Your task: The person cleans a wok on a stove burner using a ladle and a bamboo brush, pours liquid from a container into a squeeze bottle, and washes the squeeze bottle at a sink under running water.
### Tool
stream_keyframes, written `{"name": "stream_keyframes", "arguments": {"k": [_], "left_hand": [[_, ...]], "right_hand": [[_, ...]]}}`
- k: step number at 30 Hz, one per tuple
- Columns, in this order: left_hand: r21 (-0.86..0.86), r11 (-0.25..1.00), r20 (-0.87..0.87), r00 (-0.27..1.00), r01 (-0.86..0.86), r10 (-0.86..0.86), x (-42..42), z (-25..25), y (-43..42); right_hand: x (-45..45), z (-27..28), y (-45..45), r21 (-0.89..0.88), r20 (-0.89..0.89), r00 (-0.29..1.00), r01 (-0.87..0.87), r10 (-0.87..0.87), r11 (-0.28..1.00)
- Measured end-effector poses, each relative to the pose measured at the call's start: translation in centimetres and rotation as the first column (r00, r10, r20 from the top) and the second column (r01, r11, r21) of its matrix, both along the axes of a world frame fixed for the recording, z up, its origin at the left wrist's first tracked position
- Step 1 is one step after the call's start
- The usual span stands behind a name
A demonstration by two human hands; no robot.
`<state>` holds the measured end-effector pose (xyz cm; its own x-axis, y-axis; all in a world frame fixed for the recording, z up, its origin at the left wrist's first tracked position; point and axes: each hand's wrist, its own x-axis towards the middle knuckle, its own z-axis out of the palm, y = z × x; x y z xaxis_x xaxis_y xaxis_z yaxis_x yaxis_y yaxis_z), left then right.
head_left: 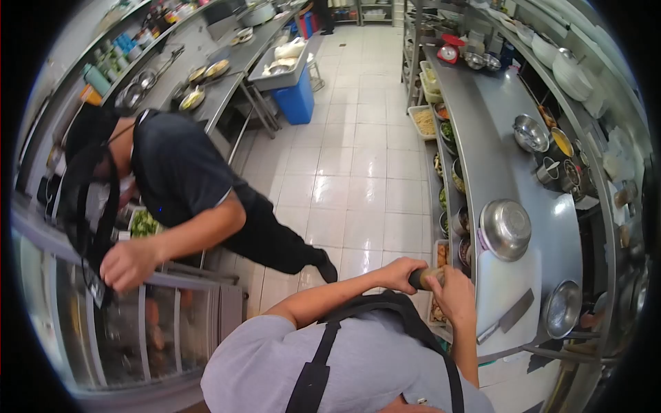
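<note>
Both my hands meet in front of my body, just left of the steel counter's edge. My left hand (403, 275) is closed around the dark end of a small cylindrical object (418, 279). My right hand (454, 294) wraps round its paler, yellowish end. What the object is, I cannot make out. To the right of my hands a white cutting board (506, 286) lies on the counter, with a cleaver (513, 314) flat on it. An upturned metal bowl (506, 230) rests at the board's far end, and another metal bowl (562, 308) is to its right.
A co-worker in dark clothes (182, 162) leans over at the left, an arm stretched above a glass-fronted cabinet (158, 323). Food containers (423, 122) line a shelf below the steel counter (482, 124). A blue bin (295, 100) stands farther back beside the tiled aisle.
</note>
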<state>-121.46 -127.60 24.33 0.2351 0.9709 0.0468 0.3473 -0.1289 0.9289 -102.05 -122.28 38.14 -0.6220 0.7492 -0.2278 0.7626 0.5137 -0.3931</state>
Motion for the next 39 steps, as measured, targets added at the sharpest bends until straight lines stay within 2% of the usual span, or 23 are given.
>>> {"name": "stream_keyframes", "arguments": {"k": [1, 2, 5, 6, 9, 10, 13, 14, 16, 17, 19, 20, 22, 23, 25, 27, 30, 31, 34, 37, 39], "left_hand": [[0.018, 0.999, -0.022, 0.999, 0.048, -0.048, -0.6, 0.5, 1.2], [-0.062, 0.995, -0.009, 0.997, 0.078, -0.079, -1.1, 0.8, 2.2], [-0.071, 0.986, 0.15, 0.979, 0.148, -0.136, -2.0, 0.4, 5.4], [0.079, 0.991, 0.073, 0.991, 0.104, -0.11, -2.2, 0.7, 6.3], [-0.065, 0.989, -0.005, 0.991, 0.135, -0.136, -3.4, 0.6, 8.8], [-0.135, 0.975, 0.002, 0.984, 0.175, -0.177, -4.0, 1.3, 9.5], [-0.086, 0.977, 0.146, 0.973, 0.194, -0.18, -4.9, 1.3, 11.6], [-0.034, 0.983, 0.21, 0.963, 0.182, -0.171, -5.0, 1.4, 12.3], [-0.022, 0.976, 0.222, 0.953, 0.216, -0.206, -5.3, 1.4, 13.9], [-0.012, 0.972, 0.229, 0.947, 0.233, -0.224, -5.5, 1.3, 14.7], [-0.058, 0.949, 0.125, 0.945, 0.31, -0.302, -6.2, 1.3, 16.5], [-0.089, 0.933, 0.078, 0.936, 0.349, -0.343, -6.5, 1.1, 17.0], [-0.04, 0.91, 0.056, 0.91, 0.413, -0.411, -6.8, 0.6, 18.1], [-0.001, 0.897, 0.039, 0.896, 0.443, -0.443, -7.3, 0.4, 19.3], [-0.069, 0.856, 0.252, 0.84, 0.512, -0.481, -8.0, 0.6, 20.3], [-0.08, 0.828, 0.409, 0.775, 0.556, -0.481, -8.8, 0.6, 21.1], [-0.195, 0.719, 0.372, 0.729, 0.667, -0.575, -10.6, 4.2, 22.3], [-0.161, 0.721, 0.386, 0.715, 0.674, -0.583, -10.9, 4.6, 22.6], [-0.08, 0.734, 0.464, 0.677, 0.675, -0.571, -11.3, 5.9, 22.3], [-0.022, 0.792, 0.557, 0.665, 0.61, -0.497, -12.0, 7.0, 21.9], [0.018, 0.844, 0.582, 0.68, 0.536, -0.445, -11.4, 6.1, 21.3]], "right_hand": [[-0.3, 0.0, 0.3, 0.012, -0.011, 0.999, 0.044, -0.044, 0.999], [-0.1, 0.7, 0.4, 0.031, -0.159, 0.987, 0.007, -0.002, 0.999], [-0.3, 0.0, 3.1, 0.077, -0.283, 0.944, -0.156, 0.172, 0.985], [-1.1, 0.0, 4.0, 0.076, -0.271, 0.952, -0.126, 0.142, 0.989], [-2.8, 1.3, 6.4, -0.089, -0.069, 0.994, 0.08, -0.087, 0.993], [-3.2, 1.7, 7.2, -0.084, -0.043, 0.996, 0.074, -0.078, 0.994], [-3.1, -0.4, 9.3, 0.159, -0.339, 0.928, -0.107, 0.156, 0.981], [-3.2, -0.6, 9.8, 0.155, -0.347, 0.926, -0.102, 0.151, 0.983], [-3.8, -0.2, 10.7, 0.147, -0.355, 0.924, -0.092, 0.139, 0.985], [-4.1, 0.3, 11.1, 0.095, -0.305, 0.951, -0.022, 0.05, 0.995], [-5.1, 1.4, 11.3, -0.001, -0.198, 0.972, 0.132, -0.13, 0.991], [-5.9, 1.8, 11.3, -0.012, -0.13, 0.974, 0.186, -0.186, 0.982], [-7.8, 2.8, 11.7, -0.02, 0.015, 0.955, 0.295, -0.295, 0.955], [-8.2, 2.7, 12.2, 0.01, -0.113, 0.961, 0.256, -0.254, 0.967], [-7.5, 2.4, 12.5, 0.068, -0.329, 0.935, 0.163, -0.132, 0.984], [-7.8, 2.9, 13.4, -0.012, -0.426, 0.89, 0.177, -0.165, 0.984], [-8.1, 1.9, 14.8, -0.086, -0.575, 0.798, 0.164, -0.184, 0.983], [-8.3, 1.2, 15.2, -0.105, -0.621, 0.762, 0.154, -0.186, 0.982], [-9.6, -0.7, 16.0, -0.338, -0.778, 0.552, 0.032, -0.298, 0.941], [-11.7, -2.4, 16.2, -0.351, -0.902, 0.295, -0.08, -0.315, 0.933], [-12.7, -2.3, 16.6, -0.302, -0.906, 0.317, -0.015, -0.282, 0.953]]}}
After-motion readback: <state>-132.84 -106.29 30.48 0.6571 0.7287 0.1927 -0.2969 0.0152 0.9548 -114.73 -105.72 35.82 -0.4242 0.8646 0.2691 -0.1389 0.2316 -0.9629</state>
